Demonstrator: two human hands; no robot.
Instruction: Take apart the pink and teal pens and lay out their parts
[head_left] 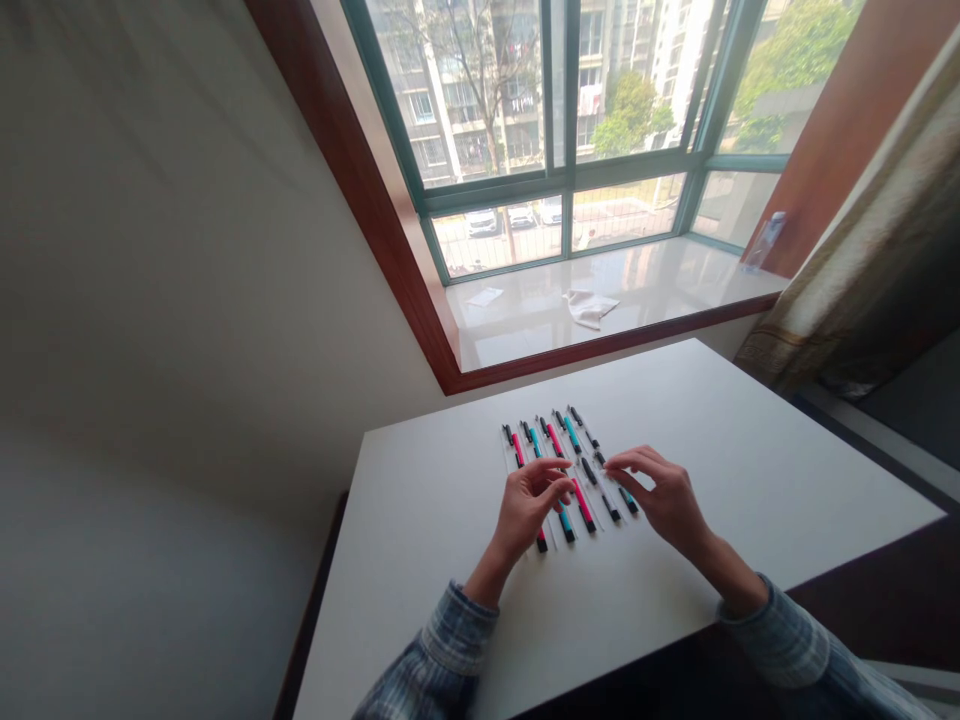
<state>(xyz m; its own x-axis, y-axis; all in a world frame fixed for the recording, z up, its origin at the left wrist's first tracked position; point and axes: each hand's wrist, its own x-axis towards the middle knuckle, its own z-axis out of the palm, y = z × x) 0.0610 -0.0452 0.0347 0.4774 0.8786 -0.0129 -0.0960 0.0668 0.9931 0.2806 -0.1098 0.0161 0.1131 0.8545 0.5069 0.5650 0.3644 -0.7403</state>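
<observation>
Several pen parts lie in slanting rows on the white table. Among them are a pink pen barrel, a turquoise pen barrel and black grip pieces, with thin clear refills between. My left hand hovers over the left of the rows, fingers curled and thumb brought towards the index finger. Across from it, my right hand is in a pinch above the right-hand parts. Anything small in either set of fingertips is too tiny to make out. Both hands hide some of the parts beneath them.
Behind the table is a window sill with a crumpled white cloth or bag, a paper and a clear bottle. A curtain hangs at the right. The wall borders the table's left side.
</observation>
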